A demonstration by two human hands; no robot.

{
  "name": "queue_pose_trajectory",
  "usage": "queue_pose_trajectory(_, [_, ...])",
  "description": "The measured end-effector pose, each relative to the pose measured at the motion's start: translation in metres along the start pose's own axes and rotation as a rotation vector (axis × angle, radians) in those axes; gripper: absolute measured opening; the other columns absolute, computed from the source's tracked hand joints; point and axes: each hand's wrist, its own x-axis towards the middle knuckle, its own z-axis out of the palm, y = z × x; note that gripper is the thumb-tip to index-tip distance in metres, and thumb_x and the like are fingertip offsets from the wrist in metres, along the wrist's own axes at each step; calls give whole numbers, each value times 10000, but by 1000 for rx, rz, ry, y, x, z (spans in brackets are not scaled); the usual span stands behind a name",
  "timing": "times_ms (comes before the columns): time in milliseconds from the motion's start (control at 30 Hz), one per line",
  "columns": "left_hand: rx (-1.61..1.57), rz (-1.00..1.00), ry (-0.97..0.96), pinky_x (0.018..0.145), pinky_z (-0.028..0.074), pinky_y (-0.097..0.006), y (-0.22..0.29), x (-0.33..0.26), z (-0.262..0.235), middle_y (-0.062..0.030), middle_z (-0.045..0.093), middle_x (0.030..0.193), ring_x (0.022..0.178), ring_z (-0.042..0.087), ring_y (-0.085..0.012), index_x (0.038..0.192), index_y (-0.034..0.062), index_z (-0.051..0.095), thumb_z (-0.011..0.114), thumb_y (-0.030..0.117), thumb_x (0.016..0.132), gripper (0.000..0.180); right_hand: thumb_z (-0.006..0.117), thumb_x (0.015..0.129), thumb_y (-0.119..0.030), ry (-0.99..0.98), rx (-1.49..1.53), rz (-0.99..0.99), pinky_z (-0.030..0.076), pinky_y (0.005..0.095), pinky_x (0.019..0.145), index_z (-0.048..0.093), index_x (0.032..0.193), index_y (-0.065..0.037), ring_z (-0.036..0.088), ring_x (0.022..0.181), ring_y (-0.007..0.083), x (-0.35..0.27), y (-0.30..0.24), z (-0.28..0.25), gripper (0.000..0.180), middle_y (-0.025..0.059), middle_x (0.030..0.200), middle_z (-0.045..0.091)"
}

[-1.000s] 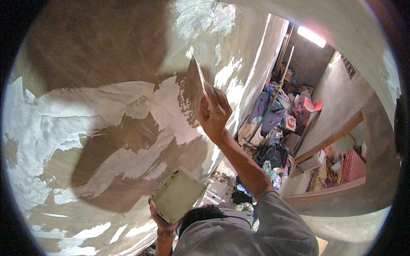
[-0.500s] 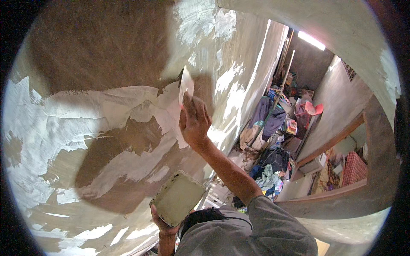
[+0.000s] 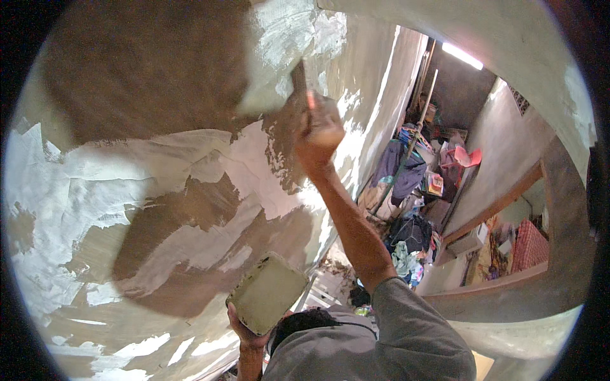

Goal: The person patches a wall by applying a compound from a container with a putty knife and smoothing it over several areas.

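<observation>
Across the wall [image 3: 372, 60], white filler [image 3: 47, 174] is being shown in broad, ragged patches, thickest toward the left edge; tan stretches between are lying bare, so coverage is being judged partial, with much left uncoated. Nearer the upper edge, a scraper [image 3: 299, 79] is being gripped by the right hand [image 3: 321, 131], fingers curled closed round it, blurred; whether the blade is touching cannot be told. By the lower edge, a shallow rectangular tray [image 3: 246, 280], rim stained dark, is being held by the left hand [image 3: 246, 330], thumb along its side, other fingers hidden. Filler is looking chalky, streaked.
</observation>
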Motion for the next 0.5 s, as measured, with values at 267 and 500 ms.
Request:
queue_pose_trajectory(267, [-21, 46, 59, 827, 465, -551, -1, -1, -1, -145, 413, 1304, 1115, 475, -367, 1323, 141, 353, 470, 610, 789, 720, 561, 750, 25, -312, 44, 134, 507, 358, 658, 593, 1055, -26, 631, 771, 291, -49, -38, -38, 311, 168, 887, 628])
queue_pose_trajectory(500, [-74, 47, -81, 899, 406, -539, 5, 1, 5, -126, 423, 1305, 1151, 445, -354, 1319, 144, 368, 449, 604, 799, 700, 533, 780, -28, -19, -12, -18, 456, 352, 564, 608, 914, 21, 570, 613, 287, 68, -8, -14, 161, 167, 723, 573])
